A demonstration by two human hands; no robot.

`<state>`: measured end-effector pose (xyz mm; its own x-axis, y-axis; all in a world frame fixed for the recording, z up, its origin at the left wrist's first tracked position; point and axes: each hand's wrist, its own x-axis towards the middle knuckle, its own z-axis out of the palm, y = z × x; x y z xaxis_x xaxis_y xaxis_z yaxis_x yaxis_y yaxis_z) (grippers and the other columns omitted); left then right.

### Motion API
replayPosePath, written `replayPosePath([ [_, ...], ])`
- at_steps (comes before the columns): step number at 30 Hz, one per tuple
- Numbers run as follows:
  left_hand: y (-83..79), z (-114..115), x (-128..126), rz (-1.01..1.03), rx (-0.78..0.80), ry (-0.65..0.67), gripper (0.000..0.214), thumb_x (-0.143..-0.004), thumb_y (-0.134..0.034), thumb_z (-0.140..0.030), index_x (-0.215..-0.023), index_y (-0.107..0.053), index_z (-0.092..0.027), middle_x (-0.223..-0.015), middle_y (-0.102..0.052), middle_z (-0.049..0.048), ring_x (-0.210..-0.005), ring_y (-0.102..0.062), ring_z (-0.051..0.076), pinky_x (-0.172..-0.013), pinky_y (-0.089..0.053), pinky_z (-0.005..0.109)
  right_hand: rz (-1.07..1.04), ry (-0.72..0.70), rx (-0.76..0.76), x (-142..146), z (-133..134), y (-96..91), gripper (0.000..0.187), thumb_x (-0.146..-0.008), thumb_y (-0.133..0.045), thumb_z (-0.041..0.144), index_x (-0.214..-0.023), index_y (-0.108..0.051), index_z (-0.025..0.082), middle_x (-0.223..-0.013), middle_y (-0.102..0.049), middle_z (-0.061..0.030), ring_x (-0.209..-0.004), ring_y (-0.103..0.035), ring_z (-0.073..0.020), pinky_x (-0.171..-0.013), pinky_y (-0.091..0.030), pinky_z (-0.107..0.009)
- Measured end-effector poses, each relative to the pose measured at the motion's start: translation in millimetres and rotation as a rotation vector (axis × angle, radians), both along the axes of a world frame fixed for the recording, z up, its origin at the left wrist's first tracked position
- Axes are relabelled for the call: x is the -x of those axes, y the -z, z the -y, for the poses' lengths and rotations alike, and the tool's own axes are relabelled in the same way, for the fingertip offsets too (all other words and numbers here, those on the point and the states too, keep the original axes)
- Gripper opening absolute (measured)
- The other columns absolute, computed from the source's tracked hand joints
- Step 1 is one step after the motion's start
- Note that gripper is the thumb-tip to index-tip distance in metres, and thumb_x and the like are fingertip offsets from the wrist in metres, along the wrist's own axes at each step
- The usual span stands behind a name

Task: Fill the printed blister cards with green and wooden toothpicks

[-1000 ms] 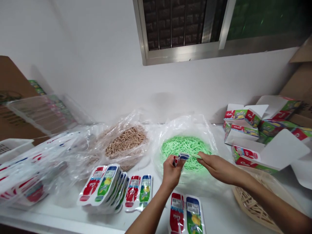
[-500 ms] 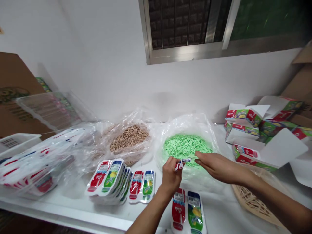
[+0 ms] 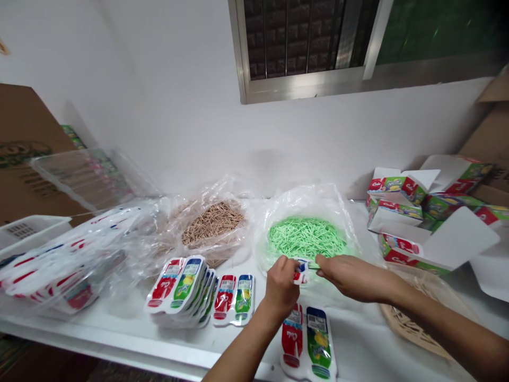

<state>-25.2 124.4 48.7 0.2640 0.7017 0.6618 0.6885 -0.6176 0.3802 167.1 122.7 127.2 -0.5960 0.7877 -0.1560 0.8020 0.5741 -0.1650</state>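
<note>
My left hand [image 3: 281,284] is closed around a small twin packet [image 3: 303,271], printed red and blue on white and mostly hidden by the fingers. My right hand [image 3: 350,275] pinches a thin green stick [image 3: 314,267] whose tip meets the packet's right side; whether it is inside cannot be made out. Both hands are just in front of an open plastic bag of green sticks [image 3: 306,236]. Below them on the table lies a red-and-green cola and lemon twin pack [image 3: 318,347]. Another twin pack [image 3: 233,300] lies left, beside a stack of the same packs [image 3: 177,286].
Brown sticks [image 3: 212,223] fill a second plastic bag. At left are a large bag of packs [image 3: 67,260], a white basket [image 3: 43,225] and a cardboard box [image 3: 32,154]. Printed boxes [image 3: 397,212] stand open at right, near a round woven tray [image 3: 417,323].
The packet in my left hand has turned so more of its printed face shows. Both hands are slightly lower, and the green stick has come down with them.
</note>
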Motion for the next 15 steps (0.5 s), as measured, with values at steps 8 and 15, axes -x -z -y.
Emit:
replayPosePath([
  [8,-25.1,18,-12,-0.23,0.421,0.158,0.024,-0.071,-0.049,-0.006,-0.089,-0.057,-0.019,-0.083,-0.062,0.0058,-0.072,-0.056,0.02,-0.062,-0.038,0.029,-0.115,0.002,0.131,3,-13,8.5,0.071,-0.075,-0.051,0.009,-0.143,-0.032,0.014,-0.106,-0.068,-0.0168,-0.095,-0.062,-0.0284,-0.074,-0.043,-0.034],
  [15,-1.0,20,-14,0.694,0.876,0.338,0.032,-0.083,-0.054,-0.044,-0.067,-0.048,-0.017,-0.062,-0.044,-0.0021,-0.058,-0.04,0.011,-0.055,-0.033,0.023,-0.792,0.271,0.413,-6,-11,34.4,0.032,-0.081,-0.055,0.043,-0.099,-0.06,0.017,-0.072,-0.059,-0.0007,-0.063,-0.054,-0.0143,-0.053,-0.04,-0.023],
])
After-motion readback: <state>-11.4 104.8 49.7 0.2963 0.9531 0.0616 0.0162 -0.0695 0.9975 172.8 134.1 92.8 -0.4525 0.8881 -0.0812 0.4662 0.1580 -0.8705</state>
